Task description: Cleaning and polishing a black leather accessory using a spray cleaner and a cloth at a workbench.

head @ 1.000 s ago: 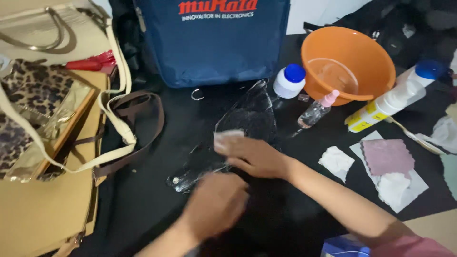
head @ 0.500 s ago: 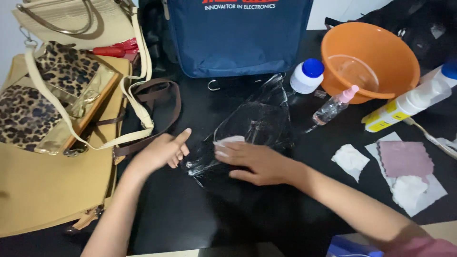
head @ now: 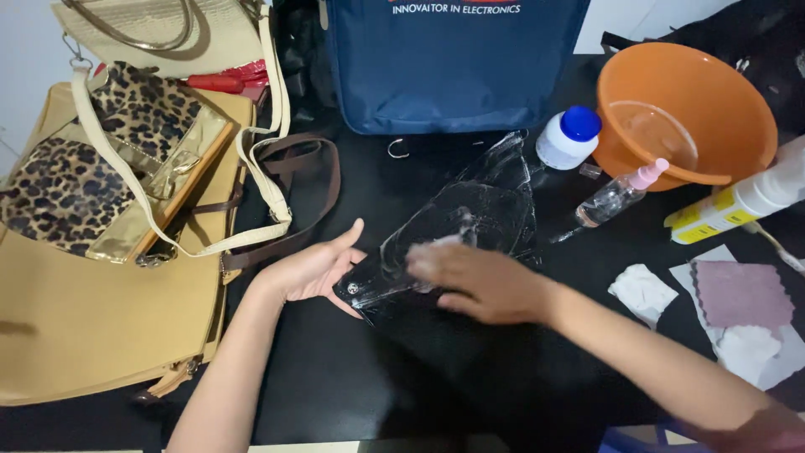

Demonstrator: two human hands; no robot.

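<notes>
A clear plastic pouch (head: 478,214) lies on the black table in the middle. My left hand (head: 314,268) rests flat against its left end, fingers apart, steadying the dark flap with a snap. My right hand (head: 478,281) presses a small white wipe (head: 428,250) onto the pouch, fingers closed over the wipe. The hand hides most of the wipe.
Tan and leopard-print bags (head: 101,218) with straps fill the left side. A blue bag (head: 453,59) stands at the back. An orange bowl (head: 688,113), a white jar with blue lid (head: 568,138), a small spray bottle (head: 616,195), a white bottle (head: 738,205) and cloths (head: 738,294) lie at right.
My left hand moved from the near side to the pouch's left end and now lies flat against it. My right hand with the wipe slid slightly along the pouch.
</notes>
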